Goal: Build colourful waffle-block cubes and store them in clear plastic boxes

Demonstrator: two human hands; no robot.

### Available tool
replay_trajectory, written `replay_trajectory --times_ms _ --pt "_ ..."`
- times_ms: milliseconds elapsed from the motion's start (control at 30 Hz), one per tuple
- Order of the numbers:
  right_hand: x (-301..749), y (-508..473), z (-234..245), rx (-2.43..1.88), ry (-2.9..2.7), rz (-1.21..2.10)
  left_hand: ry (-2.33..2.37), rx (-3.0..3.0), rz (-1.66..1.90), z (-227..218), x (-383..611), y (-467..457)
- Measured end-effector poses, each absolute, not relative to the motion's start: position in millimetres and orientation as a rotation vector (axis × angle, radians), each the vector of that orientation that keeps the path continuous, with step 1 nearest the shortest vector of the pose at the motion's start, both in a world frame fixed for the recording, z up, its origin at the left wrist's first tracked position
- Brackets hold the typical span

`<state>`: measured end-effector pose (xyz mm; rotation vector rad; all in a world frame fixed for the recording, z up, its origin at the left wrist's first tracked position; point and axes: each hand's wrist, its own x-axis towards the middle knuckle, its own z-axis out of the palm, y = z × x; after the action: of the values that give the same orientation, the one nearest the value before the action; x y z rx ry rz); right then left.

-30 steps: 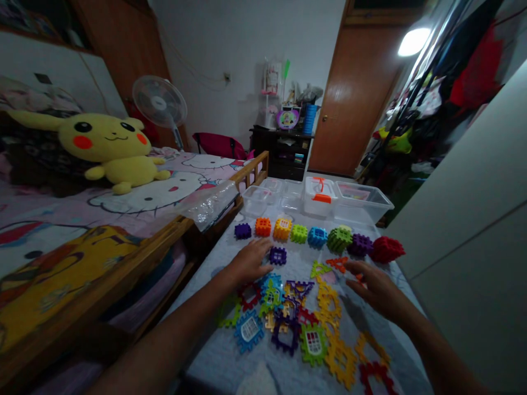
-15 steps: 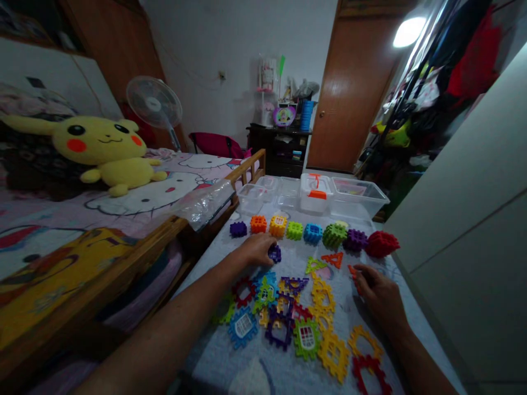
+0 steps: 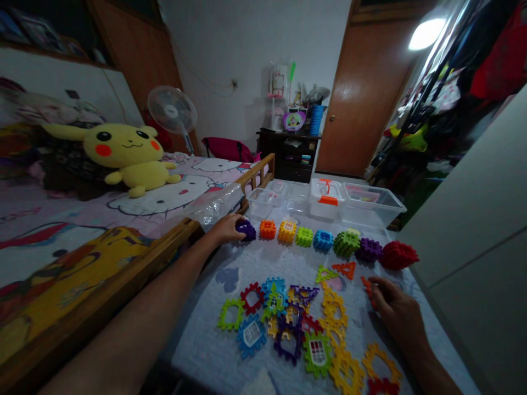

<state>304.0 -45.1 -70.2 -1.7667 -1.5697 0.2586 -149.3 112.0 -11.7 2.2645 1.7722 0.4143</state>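
My left hand (image 3: 229, 229) reaches to the far left end of the row, its fingers closed at a stack of purple interlocking plastic building pieces (image 3: 247, 230). The piece it carried cannot be told apart from that stack. On the right, my right hand (image 3: 396, 307) pinches an orange building piece (image 3: 367, 289), seen nearly edge-on, just above or on the cloth. Close by lie an orange triangular piece (image 3: 345, 269) and a green triangular piece (image 3: 325, 273). Loose square pieces, such as a blue one with a white window (image 3: 251, 334), spread across the near middle.
Colour-sorted stacks run along the row, from an orange stack (image 3: 267, 230) to a red stack (image 3: 398, 255). Behind them stand clear plastic boxes (image 3: 373, 211) and a lidded box with an orange handle (image 3: 325, 200). A wooden bed rail (image 3: 181, 233) borders the left side.
My left hand has moved left and away with the purple piece, to the purple stack. My right hand keeps its hold on the orange piece. The view has shifted slightly left.
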Motion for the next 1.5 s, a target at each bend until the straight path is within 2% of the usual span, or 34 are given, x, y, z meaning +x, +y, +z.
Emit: replay_trajectory --times_ms 600,833,1133,1500 --pt "306 -46 -72 -1.775 -1.581 0.260 1.706 2.332 0.236 -25 -141 134" --pt "305 -45 -69 -1.697 -1.673 0.250 1.560 2.524 0.550 -12 -119 75" --pt "277 -52 -59 -1.447 -2.117 0.429 1.192 2.255 0.253 -38 -103 -34" --pt "259 -47 -60 -1.457 -2.180 0.513 1.305 2.306 0.454 -65 -70 -38"
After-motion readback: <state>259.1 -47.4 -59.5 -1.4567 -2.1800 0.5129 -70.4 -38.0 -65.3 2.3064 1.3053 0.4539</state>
